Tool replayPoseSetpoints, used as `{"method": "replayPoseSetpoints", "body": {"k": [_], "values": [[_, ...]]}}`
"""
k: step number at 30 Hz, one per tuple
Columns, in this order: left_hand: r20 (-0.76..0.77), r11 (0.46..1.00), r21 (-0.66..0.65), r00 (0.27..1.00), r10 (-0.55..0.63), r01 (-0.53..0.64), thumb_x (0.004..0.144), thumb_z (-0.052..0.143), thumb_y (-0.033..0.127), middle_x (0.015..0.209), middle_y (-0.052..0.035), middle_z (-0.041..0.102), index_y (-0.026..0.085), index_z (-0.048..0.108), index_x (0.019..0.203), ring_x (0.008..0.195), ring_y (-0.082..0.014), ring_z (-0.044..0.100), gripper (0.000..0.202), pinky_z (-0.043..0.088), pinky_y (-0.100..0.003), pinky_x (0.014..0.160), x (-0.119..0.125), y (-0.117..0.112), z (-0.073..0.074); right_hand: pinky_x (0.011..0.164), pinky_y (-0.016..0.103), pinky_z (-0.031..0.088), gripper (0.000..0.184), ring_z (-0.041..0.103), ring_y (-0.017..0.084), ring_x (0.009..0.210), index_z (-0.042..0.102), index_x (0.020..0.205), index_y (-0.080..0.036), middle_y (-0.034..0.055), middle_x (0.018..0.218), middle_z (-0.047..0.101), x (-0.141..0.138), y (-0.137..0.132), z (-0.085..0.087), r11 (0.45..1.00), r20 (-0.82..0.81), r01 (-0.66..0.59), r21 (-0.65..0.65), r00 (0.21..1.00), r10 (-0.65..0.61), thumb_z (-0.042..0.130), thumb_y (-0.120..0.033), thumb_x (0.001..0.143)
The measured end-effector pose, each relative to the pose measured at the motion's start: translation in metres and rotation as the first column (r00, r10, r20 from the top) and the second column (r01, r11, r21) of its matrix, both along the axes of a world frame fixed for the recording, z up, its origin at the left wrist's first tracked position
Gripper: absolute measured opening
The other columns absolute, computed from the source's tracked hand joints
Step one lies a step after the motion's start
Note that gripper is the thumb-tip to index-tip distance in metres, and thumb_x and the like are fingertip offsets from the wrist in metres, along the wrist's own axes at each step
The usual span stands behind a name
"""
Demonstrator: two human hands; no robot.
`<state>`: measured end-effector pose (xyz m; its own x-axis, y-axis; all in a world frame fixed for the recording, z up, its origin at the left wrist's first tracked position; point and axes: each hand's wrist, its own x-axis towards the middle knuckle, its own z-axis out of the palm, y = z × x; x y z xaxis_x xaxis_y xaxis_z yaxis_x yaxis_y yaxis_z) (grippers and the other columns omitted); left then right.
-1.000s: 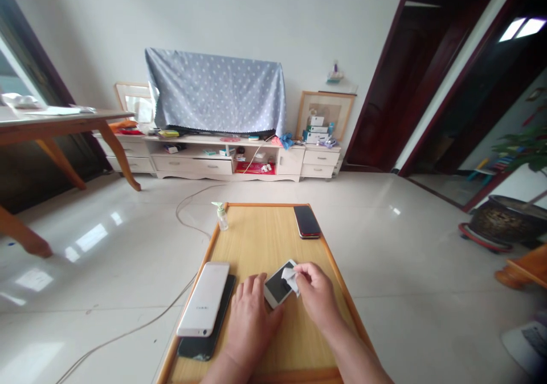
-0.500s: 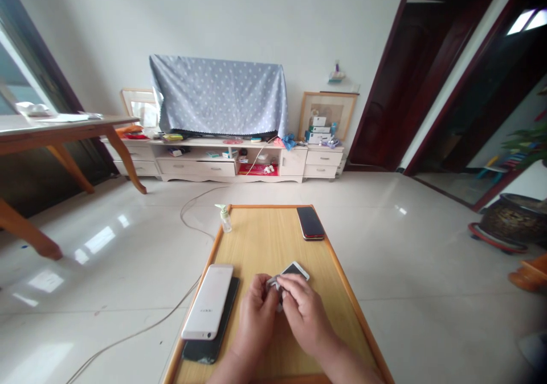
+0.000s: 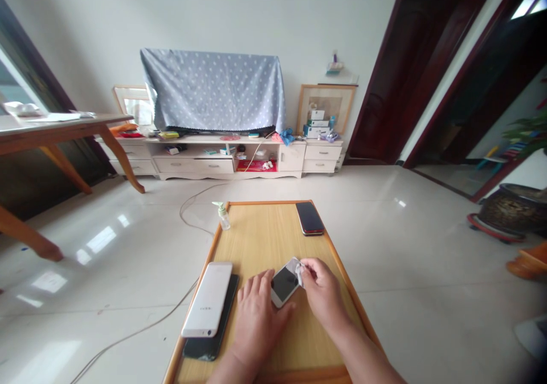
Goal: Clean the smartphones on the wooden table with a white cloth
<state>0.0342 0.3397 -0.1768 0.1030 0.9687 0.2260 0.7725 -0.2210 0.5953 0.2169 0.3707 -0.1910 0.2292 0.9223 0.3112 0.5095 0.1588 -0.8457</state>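
Note:
A small white phone [image 3: 285, 282] with a dark screen lies face up on the wooden table [image 3: 265, 241]. My left hand [image 3: 258, 315] rests on its near left end, fingers curled over the edge, holding it down. My right hand [image 3: 322, 290] pinches a small white wipe [image 3: 298, 270] against the phone's far right end. Left of my hands a white phone [image 3: 208, 299] lies face down on top of a black phone [image 3: 212, 338].
A dark phone with a red edge [image 3: 309, 218] lies at the table's far right corner, a small pump bottle [image 3: 223, 215] at the far left corner. A cable [image 3: 188, 213] trails across the tiled floor. A low TV cabinet [image 3: 222, 156] stands against the wall, a wooden table [image 3: 55, 127] at left.
My right hand moved with the wipe from the near part of the screen back to the phone's far right end. The screen is uncovered again. The left hand kept its hold.

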Motion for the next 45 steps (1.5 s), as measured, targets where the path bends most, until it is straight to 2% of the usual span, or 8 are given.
{"method": "replayPoseSetpoints", "body": {"k": [7, 13, 18, 23, 31, 35, 39, 45], "values": [[-0.183, 0.999, -0.05, 0.983, 0.011, -0.021, 0.085, 0.059, 0.032, 0.12, -0.0071, 0.065, 0.026, 0.059, 0.126, 0.112, -0.0263, 0.055, 0.041, 0.038, -0.037, 0.096, 0.003, 0.001, 0.0, 0.085, 0.034, 0.052, 0.029, 0.064, 0.022, 0.095, 0.071, 0.097, -0.022, 0.0087, 0.103, 0.066, 0.001, 0.001, -0.007, 0.994, 0.304, -0.094, 0.054, 0.95, 0.074, 0.044, -0.015, 0.092], [-0.155, 0.996, -0.086, 0.987, -0.029, 0.016, 0.086, 0.057, 0.032, 0.12, -0.0081, 0.066, 0.026, 0.06, 0.123, 0.112, -0.0274, 0.055, 0.037, 0.037, -0.038, 0.092, 0.003, -0.001, 0.007, 0.088, 0.036, 0.051, 0.019, 0.062, 0.025, 0.1, 0.07, 0.094, -0.023, 0.0083, 0.099, 0.066, -0.014, -0.007, 0.001, 0.983, 0.387, -0.174, 0.059, 0.912, 0.138, 0.051, -0.021, 0.095], [-0.14, 0.996, -0.085, 0.99, -0.019, 0.007, 0.083, 0.059, 0.029, 0.121, -0.0073, 0.065, 0.025, 0.059, 0.122, 0.113, -0.0261, 0.055, 0.039, 0.036, -0.038, 0.093, 0.002, -0.002, 0.005, 0.083, 0.034, 0.05, 0.022, 0.061, 0.023, 0.095, 0.067, 0.098, -0.022, 0.008, 0.099, 0.066, -0.011, -0.003, 0.001, 0.994, 0.398, -0.101, 0.05, 0.914, 0.073, 0.048, -0.013, 0.092], [-0.147, 0.997, -0.076, 0.989, -0.012, 0.001, 0.084, 0.059, 0.032, 0.12, -0.0062, 0.065, 0.025, 0.059, 0.122, 0.112, -0.026, 0.055, 0.038, 0.036, -0.038, 0.093, 0.002, -0.003, 0.006, 0.095, 0.04, 0.047, 0.029, 0.06, 0.027, 0.112, 0.072, 0.098, -0.021, 0.0088, 0.111, 0.071, -0.011, -0.008, 0.002, 0.993, 0.509, -0.091, 0.08, 0.86, 0.038, 0.048, -0.007, 0.089], [-0.133, 0.996, -0.087, 0.991, -0.007, -0.005, 0.089, 0.047, 0.019, 0.123, -0.007, 0.066, 0.024, 0.056, 0.128, 0.115, -0.0234, 0.055, 0.04, 0.036, -0.037, 0.096, -0.001, -0.002, 0.001, 0.11, 0.046, 0.041, 0.034, 0.061, 0.025, 0.119, 0.065, 0.129, -0.025, 0.0073, 0.128, 0.069, -0.039, -0.038, 0.012, 0.959, 0.568, -0.282, -0.01, 0.788, 0.237, 0.044, -0.027, 0.101], [-0.125, 0.998, -0.065, 0.992, -0.001, -0.007, 0.091, 0.051, 0.028, 0.12, -0.0073, 0.067, 0.024, 0.058, 0.126, 0.115, -0.0252, 0.055, 0.037, 0.038, -0.037, 0.096, 0.0, -0.002, 0.002, 0.112, 0.048, 0.041, 0.04, 0.055, 0.028, 0.131, 0.065, 0.132, -0.023, 0.0101, 0.148, 0.056, -0.031, -0.032, 0.012, 0.971, 0.619, -0.215, -0.107, 0.75, 0.234, 0.039, -0.034, 0.104], [-0.104, 0.999, -0.047, 0.995, 0.003, -0.008, 0.09, 0.055, 0.034, 0.117, -0.007, 0.068, 0.023, 0.059, 0.125, 0.113, -0.0267, 0.055, 0.037, 0.039, -0.039, 0.097, -0.001, -0.002, 0.001, 0.121, 0.055, 0.028, 0.05, 0.038, 0.032, 0.146, 0.056, 0.144, -0.015, 0.0147, 0.154, 0.047, -0.026, -0.028, 0.011, 0.96, 0.659, -0.197, -0.198, 0.699, 0.279, 0.033, -0.04, 0.107], [-0.101, 0.999, -0.033, 0.994, -0.032, 0.029, 0.085, 0.049, 0.015, 0.121, -0.0077, 0.067, 0.022, 0.055, 0.131, 0.112, -0.0248, 0.057, 0.046, 0.041, -0.038, 0.096, -0.006, -0.002, -0.008, 0.125, 0.052, 0.022, 0.048, 0.033, 0.023, 0.149, 0.04, 0.154, -0.03, 0.0006, 0.157, 0.043, -0.04, -0.039, 0.013, 0.877, 0.57, -0.394, -0.274, 0.668, 0.479, 0.027, -0.04, 0.109]]}}
